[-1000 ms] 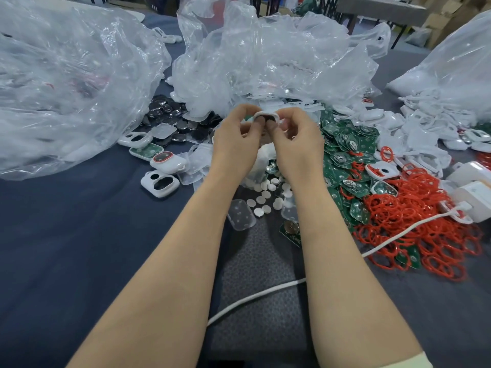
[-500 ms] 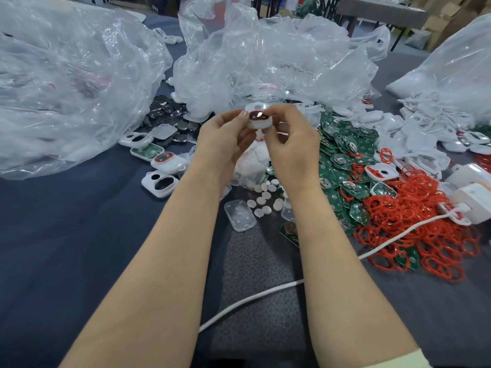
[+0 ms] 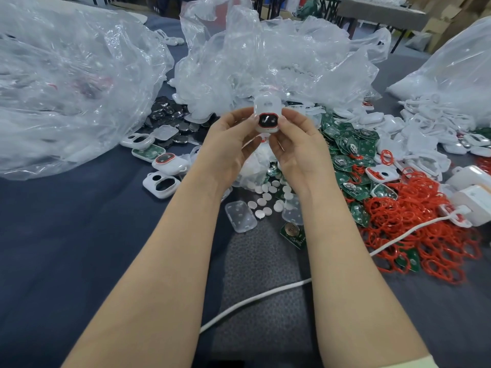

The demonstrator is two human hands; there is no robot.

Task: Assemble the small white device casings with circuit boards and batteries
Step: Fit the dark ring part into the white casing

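1. Far left: a big crumpled clear plastic bag (image 3: 66,96) lies on the dark blue cloth worktop (image 3: 66,235). Contents too blurred to tell.
2. Just right of it is a small group: an empty white plastic shell with two openings (image 3: 160,183), a white shell with a green board seated in it (image 3: 148,153), and a closed-looking white unit with a red ring (image 3: 170,162). My read: only a few units done or part-done.
3. Behind that group: a pile of dark round parts (image 3: 170,118). Could be the batteries, can't confirm.
4. Centre: left hand (image 3: 225,144) and right hand (image 3: 300,147) hold the small white device casing with a red-ringed dark window (image 3: 267,115), lifted clear of the worktop. Fingers of both hands are narrow, pinching its side edges. It looks closed up, so probably the press-shut or check step.
5. Under the hands: small white round discs (image 3: 268,197) and a clear plastic lid (image 3: 240,216).
6. Right: a heap of green circuit boards (image 3: 350,144), a tangle of red rubber rings (image 3: 414,229) and a heap of loose white casing shells (image 3: 425,134). With that much stock, most of the job looks still to do.
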